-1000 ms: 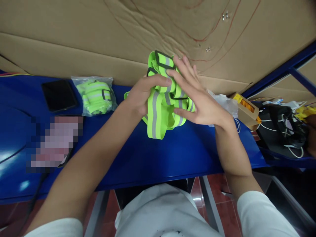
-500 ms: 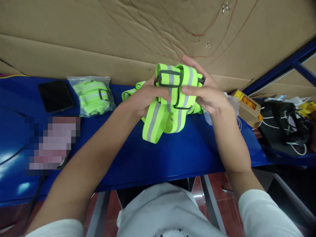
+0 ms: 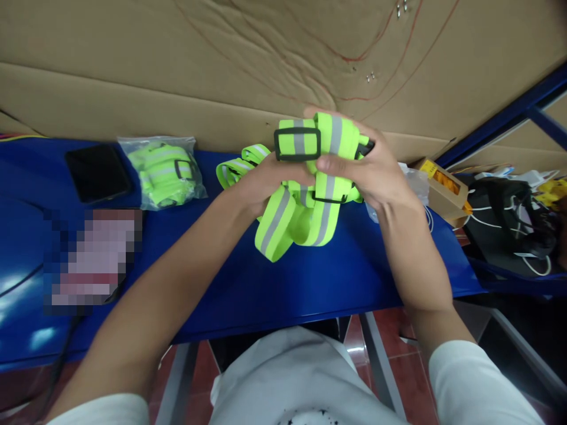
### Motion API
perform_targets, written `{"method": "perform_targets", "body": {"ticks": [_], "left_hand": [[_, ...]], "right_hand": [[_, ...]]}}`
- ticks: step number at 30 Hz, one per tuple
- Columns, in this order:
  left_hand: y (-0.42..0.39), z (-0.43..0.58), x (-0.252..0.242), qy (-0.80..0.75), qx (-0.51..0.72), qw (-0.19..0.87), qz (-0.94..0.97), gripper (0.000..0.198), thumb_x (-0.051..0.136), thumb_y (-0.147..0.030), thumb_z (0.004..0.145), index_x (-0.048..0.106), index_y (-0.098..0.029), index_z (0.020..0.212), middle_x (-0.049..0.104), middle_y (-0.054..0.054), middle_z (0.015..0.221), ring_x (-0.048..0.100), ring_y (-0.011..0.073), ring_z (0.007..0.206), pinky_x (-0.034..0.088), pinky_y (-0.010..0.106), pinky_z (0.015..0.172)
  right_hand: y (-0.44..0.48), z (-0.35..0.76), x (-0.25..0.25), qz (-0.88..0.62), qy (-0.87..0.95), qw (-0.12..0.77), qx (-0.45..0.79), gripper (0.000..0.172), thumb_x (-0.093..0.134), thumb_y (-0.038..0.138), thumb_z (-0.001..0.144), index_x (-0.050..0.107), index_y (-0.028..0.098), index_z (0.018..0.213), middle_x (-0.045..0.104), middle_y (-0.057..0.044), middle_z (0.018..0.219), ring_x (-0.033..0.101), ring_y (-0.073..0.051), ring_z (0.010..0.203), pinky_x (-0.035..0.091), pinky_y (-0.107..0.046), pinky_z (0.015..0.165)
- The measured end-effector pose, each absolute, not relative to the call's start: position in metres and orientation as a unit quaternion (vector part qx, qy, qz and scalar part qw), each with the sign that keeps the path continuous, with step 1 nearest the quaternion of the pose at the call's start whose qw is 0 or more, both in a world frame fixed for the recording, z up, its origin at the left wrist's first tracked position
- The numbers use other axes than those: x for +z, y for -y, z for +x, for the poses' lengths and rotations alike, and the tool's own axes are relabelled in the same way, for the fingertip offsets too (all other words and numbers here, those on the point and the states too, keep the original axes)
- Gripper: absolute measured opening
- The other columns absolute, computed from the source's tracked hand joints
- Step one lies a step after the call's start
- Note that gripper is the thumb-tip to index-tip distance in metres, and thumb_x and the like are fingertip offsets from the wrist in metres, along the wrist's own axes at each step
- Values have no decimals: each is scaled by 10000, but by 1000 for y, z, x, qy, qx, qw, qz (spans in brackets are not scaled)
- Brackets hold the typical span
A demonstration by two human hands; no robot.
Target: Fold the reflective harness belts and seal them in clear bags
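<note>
Lime strap bundle (image 3: 336, 136) is up in both hands above the blue table (image 3: 283, 289), loops dangling. L hand (image 3: 263, 177) pinches it w/ the thumb across the front, just under a black buckle (image 3: 297, 158); R hand (image 3: 376, 168) has its thumb pressed on the front band. Fingers mostly hidden behind, can't tell if spread. Looks v. light & soft, floppy, prob. a bit slick, not fragile; buckles stiffer. Best grip imo: flat across stacked bands nr buckles, as loose loops could slip.
</note>
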State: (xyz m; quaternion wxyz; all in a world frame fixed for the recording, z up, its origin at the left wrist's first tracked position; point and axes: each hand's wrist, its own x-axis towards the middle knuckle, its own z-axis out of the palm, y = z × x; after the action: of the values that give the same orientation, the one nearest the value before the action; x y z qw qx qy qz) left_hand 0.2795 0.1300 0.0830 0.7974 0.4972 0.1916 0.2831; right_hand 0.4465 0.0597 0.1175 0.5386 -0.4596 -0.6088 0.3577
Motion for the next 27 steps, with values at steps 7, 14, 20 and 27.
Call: {"method": "perform_targets", "body": {"ticks": [7, 14, 20, 27], "left_hand": [[-119, 281, 91, -178, 302, 785, 512, 298, 794, -191, 587, 730, -212, 878, 758, 7, 814, 759, 299, 887, 604, 408, 804], [-120, 288, 78, -129, 257, 800, 527, 519, 946, -220, 576, 769, -199, 1064, 797, 82, 1128, 734, 363, 1128, 597, 492, 991], [-108, 295, 82, -104, 262, 824, 492, 438, 921, -182, 644, 754, -199, 1049, 790, 71, 1163, 731, 345, 1152, 587, 501, 1020], [-113, 284, 77, -88, 256, 851, 450, 414, 934, -383, 577, 744, -200, 896, 791, 67, 1036, 706, 382, 1179, 586, 518, 1005]], "right_hand": [[-53, 438, 119, -453, 588, 593, 312, 334, 890, 397, 745, 793, 338, 1059, 790, 50, 1065, 752, -251, 1067, 632, -376, 983], [-45, 443, 128, -506, 601, 594, 175, 411, 854, 484, 764, 747, 404, 1153, 736, 76, 1268, 680, -305, 1262, 601, -414, 1093], [-35, 445, 136, -502, 665, 550, 56, 327, 792, 480, 851, 757, 426, 1172, 728, 87, 1275, 680, -267, 1261, 563, -388, 1141], [-30, 446, 143, -408, 779, 469, 84, 293, 698, 271, 954, 769, 448, 1176, 761, 110, 1225, 697, -221, 1240, 469, -399, 1229]]}}
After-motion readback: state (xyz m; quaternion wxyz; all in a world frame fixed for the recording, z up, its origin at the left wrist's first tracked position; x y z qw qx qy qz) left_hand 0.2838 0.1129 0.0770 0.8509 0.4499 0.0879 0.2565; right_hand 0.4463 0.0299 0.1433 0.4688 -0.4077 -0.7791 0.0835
